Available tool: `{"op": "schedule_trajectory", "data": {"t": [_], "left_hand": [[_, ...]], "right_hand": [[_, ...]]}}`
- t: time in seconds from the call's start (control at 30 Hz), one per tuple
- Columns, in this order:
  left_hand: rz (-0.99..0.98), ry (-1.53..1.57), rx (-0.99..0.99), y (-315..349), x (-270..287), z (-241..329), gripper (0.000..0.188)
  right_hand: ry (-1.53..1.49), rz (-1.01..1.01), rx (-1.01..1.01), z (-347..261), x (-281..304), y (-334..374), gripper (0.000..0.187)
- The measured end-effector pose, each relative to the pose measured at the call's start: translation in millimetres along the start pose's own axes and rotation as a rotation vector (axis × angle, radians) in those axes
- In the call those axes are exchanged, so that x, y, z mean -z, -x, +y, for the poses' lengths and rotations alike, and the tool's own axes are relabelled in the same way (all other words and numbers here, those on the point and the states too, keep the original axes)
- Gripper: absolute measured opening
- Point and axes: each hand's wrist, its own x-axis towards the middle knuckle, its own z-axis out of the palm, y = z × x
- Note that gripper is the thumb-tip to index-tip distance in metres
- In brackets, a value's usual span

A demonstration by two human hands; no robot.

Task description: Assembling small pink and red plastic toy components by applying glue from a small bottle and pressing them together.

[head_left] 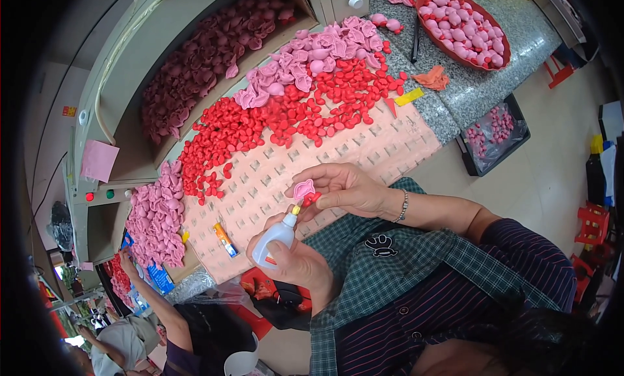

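My left hand (302, 268) is wrapped round a translucent squeeze glue bottle (278, 238), which tilts up toward its yellow tip (296, 210). In my right hand (351, 190), the fingers pinch a small pink moulded piece (303, 189) and a red piece (311, 199). The bottle's tip touches or nearly touches the red piece; I cannot tell which. Under both hands lies a pale pink perforated mat (260, 174). Small red pieces (279, 122) are heaped across its far side, with pink soft pieces (344, 41) behind them and more pink pieces (156, 213) at the left.
A red basket (432, 34) of joined pink-and-red pieces stands far right. A black tray (478, 158) sits lower, by the counter's edge. Left of my hands lies an orange-and-blue tube (225, 240). A machine opening (195, 64) behind holds more pieces. Another person's arm (156, 298) reaches in lower left.
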Motion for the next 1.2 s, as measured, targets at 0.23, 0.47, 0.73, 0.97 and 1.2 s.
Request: {"op": "schedule_trajectory", "data": {"t": [0.23,0.47,0.73,0.97,1.2], "left_hand": [[0.032,-0.049,-0.009,1.3,-5.6,3.0,0.045],[0.039,-0.057,-0.007,3.5,-4.4,-6.3,0.045],[0.014,-0.056,-0.002,2.1,-6.6,-5.9,0.044],[-0.008,-0.053,-0.004,2.8,-6.3,-5.5,0.043],[-0.017,-0.052,-0.011,3.1,-6.2,-4.7,0.042]], "right_hand": [[-0.014,0.009,-0.032,6.2,0.2,0.5,0.051],[-0.024,0.004,-0.012,3.4,3.0,1.6,0.048],[-0.009,0.009,-0.005,2.8,4.7,1.3,0.047],[-0.027,0.014,-0.017,3.2,5.0,2.6,0.048],[-0.032,0.015,-0.019,2.0,2.1,2.1,0.05]]}}
